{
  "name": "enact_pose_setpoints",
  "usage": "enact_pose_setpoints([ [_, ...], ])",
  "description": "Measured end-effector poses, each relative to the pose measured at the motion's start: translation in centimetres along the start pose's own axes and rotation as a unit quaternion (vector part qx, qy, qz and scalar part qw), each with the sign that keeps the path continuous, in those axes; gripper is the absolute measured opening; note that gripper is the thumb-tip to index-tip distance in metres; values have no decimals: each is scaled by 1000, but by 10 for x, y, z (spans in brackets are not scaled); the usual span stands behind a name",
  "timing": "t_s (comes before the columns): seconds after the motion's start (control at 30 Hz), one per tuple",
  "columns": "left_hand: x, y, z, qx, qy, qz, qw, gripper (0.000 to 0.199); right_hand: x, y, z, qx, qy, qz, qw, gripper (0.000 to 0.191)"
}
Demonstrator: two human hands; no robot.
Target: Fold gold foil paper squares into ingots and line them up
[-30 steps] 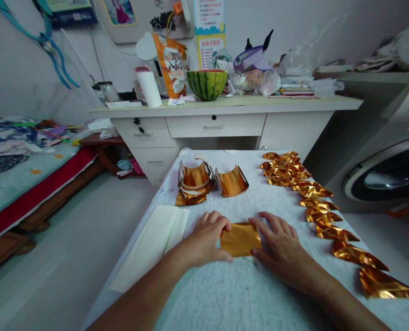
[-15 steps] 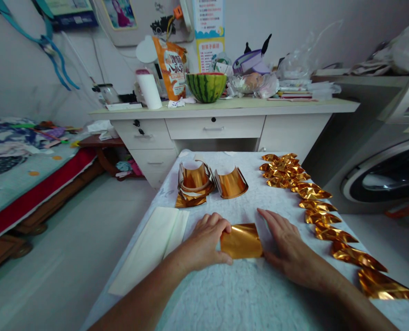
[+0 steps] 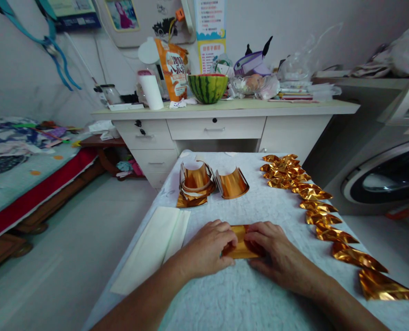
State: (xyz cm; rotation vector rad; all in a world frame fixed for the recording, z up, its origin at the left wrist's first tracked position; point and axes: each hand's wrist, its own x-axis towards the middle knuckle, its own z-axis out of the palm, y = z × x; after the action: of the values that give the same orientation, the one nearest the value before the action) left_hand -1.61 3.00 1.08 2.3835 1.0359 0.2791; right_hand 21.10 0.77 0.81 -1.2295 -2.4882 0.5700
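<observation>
A sheet of gold foil paper lies on the cloth-covered table, between my two hands. My left hand grips its left end, with fingers bent and the thumb near the front edge. On the right end, my right hand is closed over the sheet, its fingertips curled on top and thumb at the near edge. Beyond them stand a stack of curved gold foil sheets and a smaller curved stack. Along the right side runs a row of folded gold foil pieces.
White paper sheets lie at the table's left. Behind the table is a white desk with half a watermelon and an orange pouch on it. A washing machine stands at right, a bed at left.
My right hand has moved left onto the foil sheet and closed on its right end; it was spread beside it before. My left hand's fingers have curled further over the left end.
</observation>
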Motion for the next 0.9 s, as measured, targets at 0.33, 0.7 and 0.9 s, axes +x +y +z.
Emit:
enact_pose_setpoints([
  [0.33, 1, -2, 5, 26, 18, 7, 999, 35, -1, 8, 4, 7, 15, 2, 1000, 30],
  [0.7, 1, 1, 5, 44, 19, 22, 999, 10, -2, 4, 4, -4, 34, -12, 999, 33],
  [0.9, 0, 4, 3, 56, 24, 29, 998, 22, 0, 5, 10, -8, 18, 0, 1000, 39],
])
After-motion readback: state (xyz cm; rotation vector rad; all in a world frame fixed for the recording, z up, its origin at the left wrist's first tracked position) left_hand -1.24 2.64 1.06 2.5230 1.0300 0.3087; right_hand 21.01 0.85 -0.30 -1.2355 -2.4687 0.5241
